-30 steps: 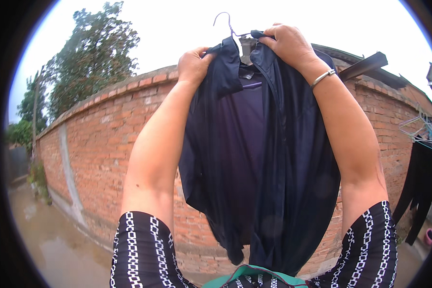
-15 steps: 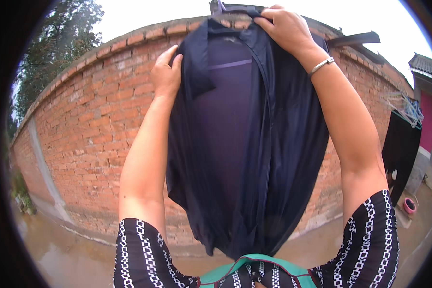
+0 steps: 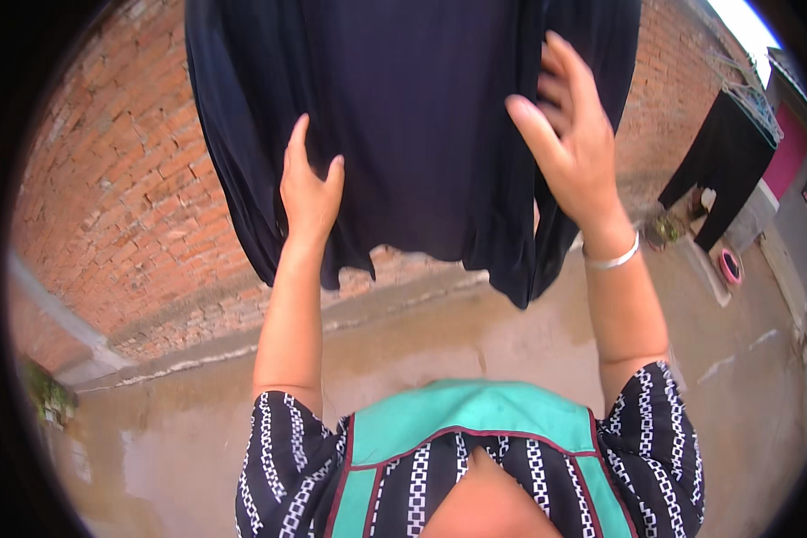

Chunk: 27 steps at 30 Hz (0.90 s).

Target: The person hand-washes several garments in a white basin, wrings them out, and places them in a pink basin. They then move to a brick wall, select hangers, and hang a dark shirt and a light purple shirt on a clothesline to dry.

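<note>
A dark navy long garment (image 3: 403, 134), open at the front like a shirt or jacket, hangs before me. Its upper part runs out of the picture, and its uneven hem dangles over the wet ground. My left hand (image 3: 310, 199) is against the left front panel, thumb and fingers spread, gripping nothing. By the right front edge is my right hand (image 3: 572, 134), wearing a silver bangle. Its thumb stands well apart from the slightly bent, blurred fingers, and no cloth shows pinched in them. Whether the fingertips touch the cloth I cannot tell.
A red brick wall (image 3: 134, 179) stands behind the garment. On the right, black trousers (image 3: 726, 166) hang beside a bundle of pale hangers (image 3: 758, 108). A pink basin (image 3: 731, 267) sits on the ground below. Wet brown paving (image 3: 403, 345) lies between me and the wall.
My view has tilted down. Both hands have come down from the garment's collar and shoulder area to its lower front. My right hand has let go near the hanger.
</note>
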Available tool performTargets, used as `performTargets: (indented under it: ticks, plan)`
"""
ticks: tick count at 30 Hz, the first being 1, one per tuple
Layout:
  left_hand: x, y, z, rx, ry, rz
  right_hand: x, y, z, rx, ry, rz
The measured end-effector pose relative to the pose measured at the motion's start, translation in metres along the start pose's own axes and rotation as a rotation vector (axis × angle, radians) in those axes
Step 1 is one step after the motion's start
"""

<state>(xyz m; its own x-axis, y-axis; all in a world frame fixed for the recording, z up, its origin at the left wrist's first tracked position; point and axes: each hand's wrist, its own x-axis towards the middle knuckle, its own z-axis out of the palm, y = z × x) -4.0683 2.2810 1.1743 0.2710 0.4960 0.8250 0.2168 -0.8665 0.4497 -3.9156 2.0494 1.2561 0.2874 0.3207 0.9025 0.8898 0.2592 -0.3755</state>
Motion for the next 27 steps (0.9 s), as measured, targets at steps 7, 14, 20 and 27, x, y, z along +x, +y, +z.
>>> performTargets:
  ticks: [7, 14, 20, 27]
  plan:
    - [-0.162, -0.143, 0.032, -0.517, -0.361, -0.495, -0.198, 0.059, 0.031, 0.082, -0.148, 0.702]
    - [-0.206, -0.134, 0.056, -0.991, -0.530, -1.362, -0.283, 0.081, 0.068, -0.069, -0.470, 0.868]
    - [-0.205, -0.126, 0.090, -1.430, -0.497, -1.523, -0.295, 0.060, 0.108, -0.218, -0.601, 0.967]
    - [-0.238, -0.135, 0.099, -1.733, -0.534, -1.671, -0.324, 0.050, 0.114, 0.471, -0.474, 1.398]
